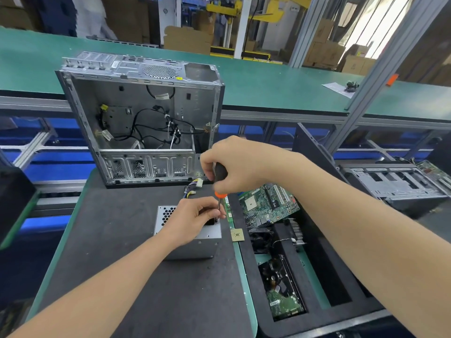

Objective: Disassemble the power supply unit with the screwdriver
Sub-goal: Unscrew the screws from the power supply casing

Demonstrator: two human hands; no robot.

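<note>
Head view: right hand (pixel 235 164) grips the screwdriver (pixel 220 176), left hand (pixel 194 219) pinches its shaft.

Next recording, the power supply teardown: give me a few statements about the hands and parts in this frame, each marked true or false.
1. The right hand grips the black-handled screwdriver with an orange collar. True.
2. The left hand lies flat on the mat, away from the silver metal power supply box. False: it rests on the box and its fingers pinch the screwdriver's shaft.
3. The open grey metal computer case stands behind the power supply box. True.
4. The green motherboard is mounted inside the case. False: it lies in the black foam tray to the right.
</note>
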